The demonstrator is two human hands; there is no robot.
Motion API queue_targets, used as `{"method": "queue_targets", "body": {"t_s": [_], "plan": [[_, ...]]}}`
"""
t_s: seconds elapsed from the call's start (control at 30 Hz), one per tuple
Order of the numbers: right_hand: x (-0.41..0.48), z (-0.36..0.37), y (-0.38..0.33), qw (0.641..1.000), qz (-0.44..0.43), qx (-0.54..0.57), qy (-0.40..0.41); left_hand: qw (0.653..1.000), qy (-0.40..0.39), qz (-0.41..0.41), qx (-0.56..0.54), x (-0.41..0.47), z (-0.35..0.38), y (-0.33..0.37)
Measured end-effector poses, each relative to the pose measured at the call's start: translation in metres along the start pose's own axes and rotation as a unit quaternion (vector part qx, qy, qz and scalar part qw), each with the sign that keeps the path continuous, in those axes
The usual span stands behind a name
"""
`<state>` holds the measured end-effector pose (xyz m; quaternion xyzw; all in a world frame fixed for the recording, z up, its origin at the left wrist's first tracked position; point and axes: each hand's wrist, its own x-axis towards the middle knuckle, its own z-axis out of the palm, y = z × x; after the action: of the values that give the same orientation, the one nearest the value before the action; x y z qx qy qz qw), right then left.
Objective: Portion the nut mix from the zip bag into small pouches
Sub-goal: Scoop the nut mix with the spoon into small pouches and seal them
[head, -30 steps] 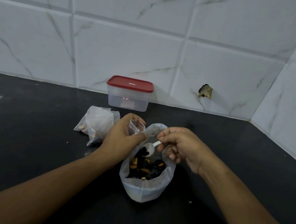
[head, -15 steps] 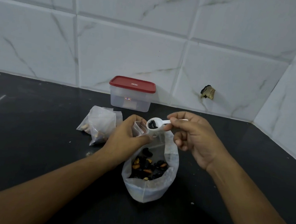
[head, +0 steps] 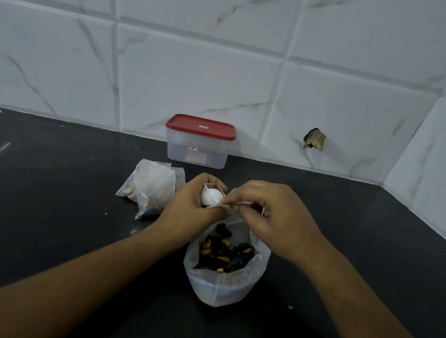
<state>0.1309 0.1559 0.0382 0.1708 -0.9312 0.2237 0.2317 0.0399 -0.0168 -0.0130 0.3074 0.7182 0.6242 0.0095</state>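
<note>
Marbled white wall tiles (head: 197, 79) back a dark bench (head: 48, 220) in the single head view. Near the wall stands a clear container with a red lid (head: 199, 140), and just in front of it, to the left, lie filled pouches (head: 151, 189) in a small heap. The zip bag (head: 224, 275) stands open at centre, dark nut mix (head: 222, 252) showing in its bottom. Above its mouth the left hand (head: 188, 209) holds a small pouch (head: 214, 189) with the fingers curled round it, pinching its mouth open. The right hand (head: 271, 220) pinches the handle of a white scoop (head: 211, 197) between thumb and fingertips, the bowl turned over at the pouch mouth. The step in hand appears to be tipping a scoopful into the pouch. Done well, the bowl should sit inside the rim before it is fully tilted, the pouch kept over the zip bag so that strays fall back in.
</note>
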Motion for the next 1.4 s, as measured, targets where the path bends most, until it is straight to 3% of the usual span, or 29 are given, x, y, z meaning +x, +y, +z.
{"method": "queue_targets", "body": {"t_s": [0.07, 0.17, 0.3, 0.4, 0.53, 0.7, 0.87, 1.0, 1.13, 1.4], "plan": [[0.0, -0.001, 0.001, 1.0, 0.001, 0.008, 0.012, 1.0, 0.002, -0.004, -0.001, 0.001, 0.001, 0.0], [0.001, -0.002, -0.002, 0.988, 0.083, 0.129, 0.032, 1.0, 0.012, -0.014, -0.007, 0.001, 0.001, 0.0], [0.005, -0.013, -0.002, 0.921, 0.217, 0.313, 0.085, 1.0, 0.014, -0.02, 0.016, -0.002, 0.0, 0.004], [0.005, -0.021, 0.004, 0.869, 0.305, 0.378, 0.094, 0.999, 0.01, -0.028, 0.017, -0.002, 0.0, 0.007], [0.003, -0.026, 0.018, 0.875, 0.372, 0.302, 0.066, 0.998, -0.001, -0.042, 0.053, -0.003, -0.002, 0.012], [0.002, -0.019, 0.023, 0.878, 0.412, 0.243, -0.029, 0.998, -0.018, -0.056, 0.01, -0.003, -0.002, 0.012], [-0.001, -0.009, 0.026, 0.885, 0.408, 0.22, -0.046, 0.998, -0.012, -0.052, -0.021, -0.006, -0.001, 0.023], [-0.003, -0.011, 0.025, 0.927, 0.365, -0.011, -0.09, 0.996, -0.007, -0.083, -0.035, -0.004, -0.003, 0.02], [-0.004, -0.013, 0.022, 0.918, 0.35, -0.145, -0.113, 0.996, 0.015, -0.081, -0.034, 0.0, -0.004, 0.012], [-0.005, -0.016, 0.024, 0.913, 0.357, -0.175, -0.087, 0.995, 0.015, -0.081, -0.052, 0.003, -0.003, 0.007]]}}
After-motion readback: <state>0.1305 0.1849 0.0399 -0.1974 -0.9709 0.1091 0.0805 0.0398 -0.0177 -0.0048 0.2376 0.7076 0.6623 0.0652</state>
